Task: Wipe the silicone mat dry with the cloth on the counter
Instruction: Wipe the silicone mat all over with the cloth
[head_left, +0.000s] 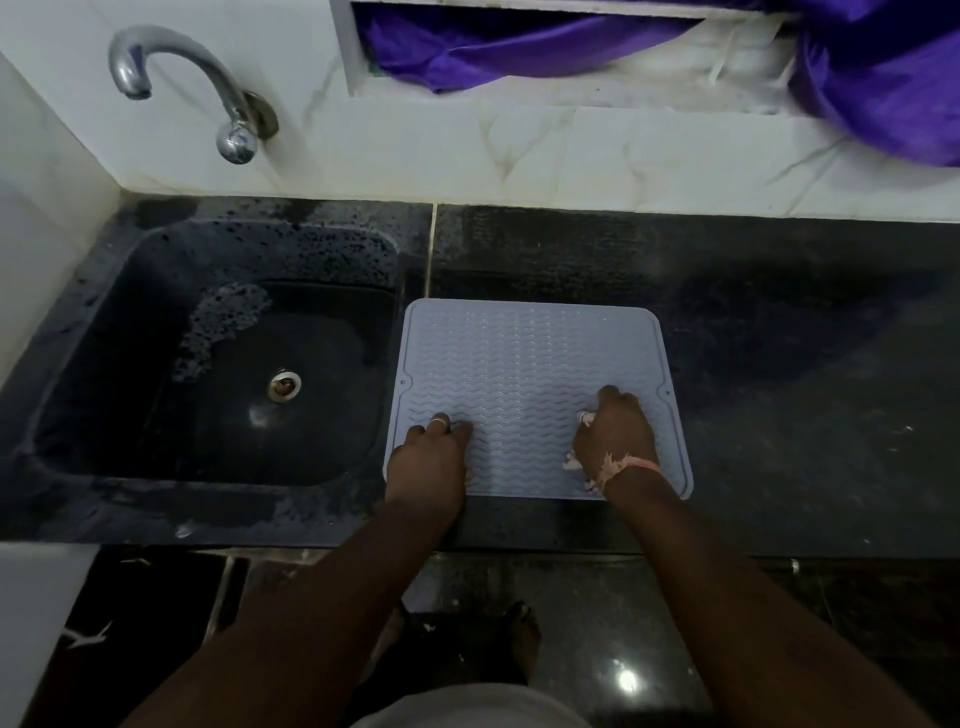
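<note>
Mat under right hand gripping cloth (mostly hidden).

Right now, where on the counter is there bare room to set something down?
Bare counter lies right of the silicone mat and behind it toward the wall. The mat's near half is crowded: left hand, right hand holding cloth.

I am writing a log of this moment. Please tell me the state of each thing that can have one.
mat: flat on the counter, beside the sink
cloth: bunched under the right hand
right hand: grips the cloth on the mat
left hand: fingers flat, pressing the mat
tap: no water running
sink: wet, with droplets
</note>
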